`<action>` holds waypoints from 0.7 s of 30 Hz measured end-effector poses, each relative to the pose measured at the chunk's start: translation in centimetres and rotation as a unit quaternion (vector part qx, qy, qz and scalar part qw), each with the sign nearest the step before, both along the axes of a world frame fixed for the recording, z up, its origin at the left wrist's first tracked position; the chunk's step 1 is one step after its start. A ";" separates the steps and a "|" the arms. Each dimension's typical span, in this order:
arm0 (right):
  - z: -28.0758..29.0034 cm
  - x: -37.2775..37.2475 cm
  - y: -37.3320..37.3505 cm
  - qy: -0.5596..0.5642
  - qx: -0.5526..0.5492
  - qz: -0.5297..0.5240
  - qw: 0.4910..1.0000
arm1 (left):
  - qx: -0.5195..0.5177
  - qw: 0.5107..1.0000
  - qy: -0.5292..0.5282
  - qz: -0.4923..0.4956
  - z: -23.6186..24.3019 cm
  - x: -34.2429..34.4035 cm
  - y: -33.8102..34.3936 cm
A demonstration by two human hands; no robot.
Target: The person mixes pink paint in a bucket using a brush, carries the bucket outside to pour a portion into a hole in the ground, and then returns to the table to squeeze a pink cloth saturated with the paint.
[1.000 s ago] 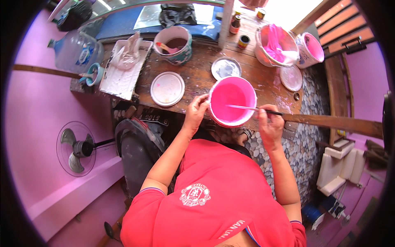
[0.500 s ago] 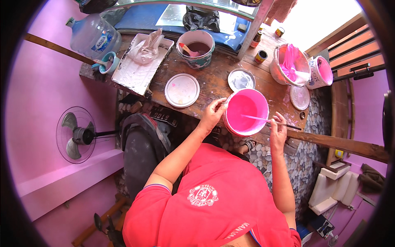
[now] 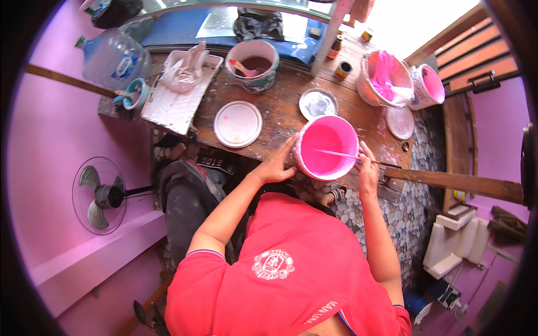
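Sweeping the stick (image 3: 341, 154) slowly below the rim should limit splashes, with the spread left hand (image 3: 274, 167) resting against the pink bucket (image 3: 347, 137) right of the frame's centre and the right hand (image 3: 367, 175) pinching the shaft. A smeared lid (image 3: 318, 105) sits just above the bucket, while a wooden beam (image 3: 459, 182) at right could catch the stick's dark end.

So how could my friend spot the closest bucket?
Find the wooden table, then its near edge. There, the bucket is between the left hand and right hand. Only this bucket has a thin stick reaching over pink paint.
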State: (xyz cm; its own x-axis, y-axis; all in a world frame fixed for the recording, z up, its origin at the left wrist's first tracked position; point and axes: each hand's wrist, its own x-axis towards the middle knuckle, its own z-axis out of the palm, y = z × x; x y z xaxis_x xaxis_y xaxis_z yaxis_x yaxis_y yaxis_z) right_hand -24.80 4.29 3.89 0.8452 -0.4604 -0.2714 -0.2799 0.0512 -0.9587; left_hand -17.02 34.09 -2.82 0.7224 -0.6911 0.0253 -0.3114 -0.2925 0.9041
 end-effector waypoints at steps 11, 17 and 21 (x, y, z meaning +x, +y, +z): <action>0.4 1.1 1.0 0.026 0.023 -0.016 0.999 | -0.083 0.996 0.026 -0.032 -0.5 2.3 -3.7; 2.9 -0.5 0.3 0.016 -0.121 -0.013 0.992 | -0.072 0.997 -0.021 -0.006 1.3 0.8 -5.0; 6.5 -4.0 -1.2 -0.009 -0.131 -0.035 0.991 | -0.114 0.992 -0.029 -0.041 4.8 -1.2 -7.4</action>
State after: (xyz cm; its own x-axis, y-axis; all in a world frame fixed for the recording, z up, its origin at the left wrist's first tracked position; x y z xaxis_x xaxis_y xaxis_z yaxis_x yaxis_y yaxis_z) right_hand -28.76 3.10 10.38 0.8122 -0.5709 -0.1198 -0.2671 -0.1814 -0.9465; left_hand -18.27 26.72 1.93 0.6561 -0.7197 0.2272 -0.3796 -0.0545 0.9235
